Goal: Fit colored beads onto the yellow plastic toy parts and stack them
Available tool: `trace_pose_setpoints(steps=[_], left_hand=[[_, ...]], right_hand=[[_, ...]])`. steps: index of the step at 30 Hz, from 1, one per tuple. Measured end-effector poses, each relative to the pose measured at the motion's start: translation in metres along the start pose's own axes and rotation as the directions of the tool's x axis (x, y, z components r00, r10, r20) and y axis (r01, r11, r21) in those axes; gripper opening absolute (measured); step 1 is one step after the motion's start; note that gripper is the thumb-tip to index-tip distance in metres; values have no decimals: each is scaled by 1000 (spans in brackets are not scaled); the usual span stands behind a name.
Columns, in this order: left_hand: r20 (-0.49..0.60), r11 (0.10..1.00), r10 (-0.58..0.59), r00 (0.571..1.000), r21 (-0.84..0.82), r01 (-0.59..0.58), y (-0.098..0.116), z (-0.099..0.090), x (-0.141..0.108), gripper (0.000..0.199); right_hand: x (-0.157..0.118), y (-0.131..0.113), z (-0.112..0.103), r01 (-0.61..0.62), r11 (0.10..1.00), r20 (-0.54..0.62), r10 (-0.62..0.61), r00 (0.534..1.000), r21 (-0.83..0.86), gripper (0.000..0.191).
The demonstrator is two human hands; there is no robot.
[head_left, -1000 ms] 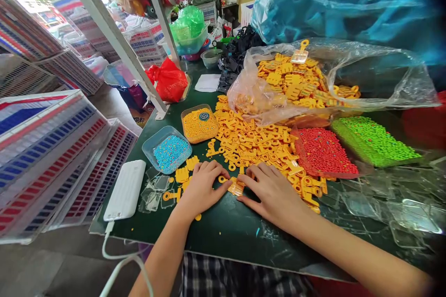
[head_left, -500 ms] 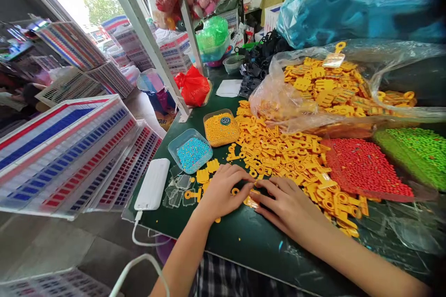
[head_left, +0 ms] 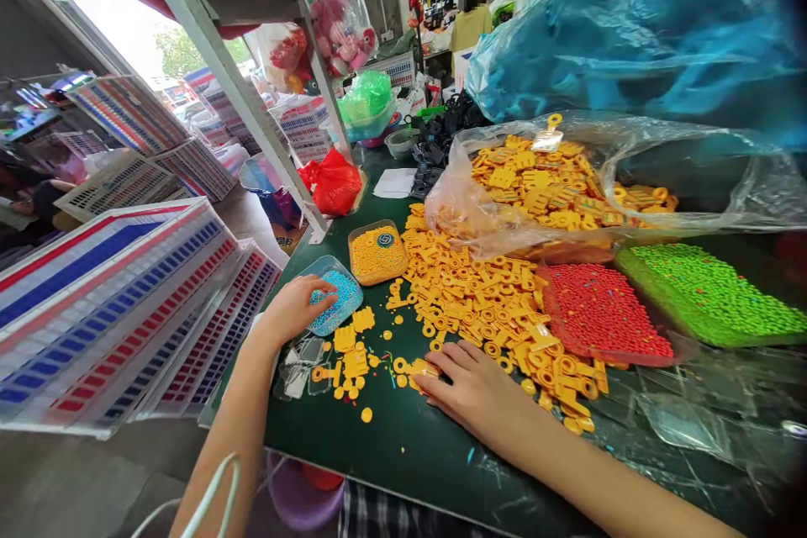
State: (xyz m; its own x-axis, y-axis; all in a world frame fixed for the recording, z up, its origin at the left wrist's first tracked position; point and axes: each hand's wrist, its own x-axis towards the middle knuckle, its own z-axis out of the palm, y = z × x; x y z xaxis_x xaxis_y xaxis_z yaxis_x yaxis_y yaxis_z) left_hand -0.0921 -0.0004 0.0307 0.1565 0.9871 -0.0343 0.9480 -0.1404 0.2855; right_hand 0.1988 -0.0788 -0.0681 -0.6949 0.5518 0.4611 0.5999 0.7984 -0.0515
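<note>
My left hand (head_left: 295, 308) reaches over the tray of blue beads (head_left: 340, 303), its fingertips at the beads; whether it pinches any is too small to tell. On the green table, my right hand (head_left: 459, 382) has its fingers wrapped on a yellow plastic piece (head_left: 424, 370) near the front of the heap of yellow pieces (head_left: 479, 294). A tray of yellow beads (head_left: 378, 256) stands behind the blue one. Loose yellow pieces (head_left: 353, 360) and small yellow discs lie between my hands. Clear plastic squares (head_left: 301, 366) are just below my left hand.
Red beads (head_left: 598, 311) and green beads (head_left: 712, 286) sit in trays at the right. Behind the heap lies an open bag of yellow pieces (head_left: 535, 176). A metal post (head_left: 227, 84) rises at the left table edge, beside a red bag (head_left: 334, 183).
My left hand has moved left, away from my right hand, to the blue bead tray. My right hand stays with the yellow piece. The view has shifted, showing more of the green beads.
</note>
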Motion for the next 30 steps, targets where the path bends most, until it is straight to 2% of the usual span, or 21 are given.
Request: trace_pose_setpoints(steps=[2,6,12,18,20,22,25,27,30], left_hand=[[78,993,38,996,107,-47,-5,1,6,36],[163,973,12,987,225,-49,-11,11,14,37],[157,960,-31,987,279,-14,-13,23,21,33],[81,954,-64,995,297,37,-12,19,16,30],[4,961,-67,998,268,64,-8,17,11,33],[-142,985,-43,989,160,66,2,18,1,34],[-330,993,57,942,-83,-89,29,31,-18,33],[-299,952,182,937,-184,-244,50,46,-31,31],[-172,894,365,915,-211,-396,75,70,-43,27]], right_hand=[[1,-1,-2,9,1000,30,-9,1000,4,8],[1,-4,-4,14,1000,63,-15,998,21,8],[4,-4,-17,-1,998,139,-7,990,57,3],[6,-3,-27,-28,994,192,8,981,104,7],[6,-2,-28,-39,992,198,15,980,117,6],[5,-2,-29,-45,991,195,20,981,125,7],[5,-1,-27,-100,987,174,78,982,124,16],[5,0,-26,-168,980,155,151,976,109,27],[5,0,-25,-256,964,141,245,959,72,39]])
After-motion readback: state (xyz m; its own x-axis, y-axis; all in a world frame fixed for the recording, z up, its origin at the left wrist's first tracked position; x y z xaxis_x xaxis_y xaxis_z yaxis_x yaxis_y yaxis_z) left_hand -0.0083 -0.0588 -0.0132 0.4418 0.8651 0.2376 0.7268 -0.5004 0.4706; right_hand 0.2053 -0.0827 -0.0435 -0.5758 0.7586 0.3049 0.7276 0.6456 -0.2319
